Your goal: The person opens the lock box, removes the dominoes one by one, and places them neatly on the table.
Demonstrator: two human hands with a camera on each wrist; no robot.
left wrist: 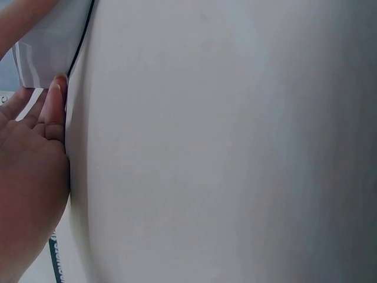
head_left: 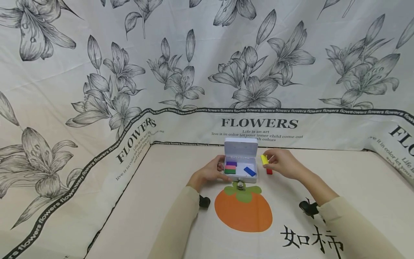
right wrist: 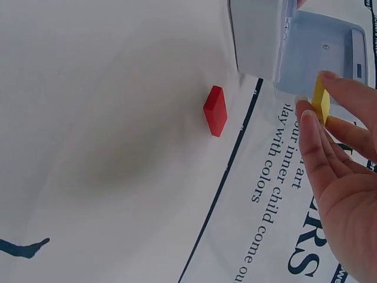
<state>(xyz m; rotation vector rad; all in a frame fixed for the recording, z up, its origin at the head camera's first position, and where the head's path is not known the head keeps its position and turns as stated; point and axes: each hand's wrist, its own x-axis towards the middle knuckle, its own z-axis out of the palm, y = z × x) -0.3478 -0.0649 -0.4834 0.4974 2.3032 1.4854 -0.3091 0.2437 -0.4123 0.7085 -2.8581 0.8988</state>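
A white hinged metal box stands on the cloth with its lid raised. Inside it, purple, pink and green blocks are stacked at the left, and a blue block lies slanted at the right. My left hand holds the box by its left side, thumb toward the front corner. Between thumb and fingertips my right hand pinches a yellow block, raised just right of the box. Below that hand a red block lies on the cloth.
A metal clasp hangs at the box's front. The table cloth carries a printed orange persimmon and black characters. Behind the box rises a flower-printed curtain, also along the left side.
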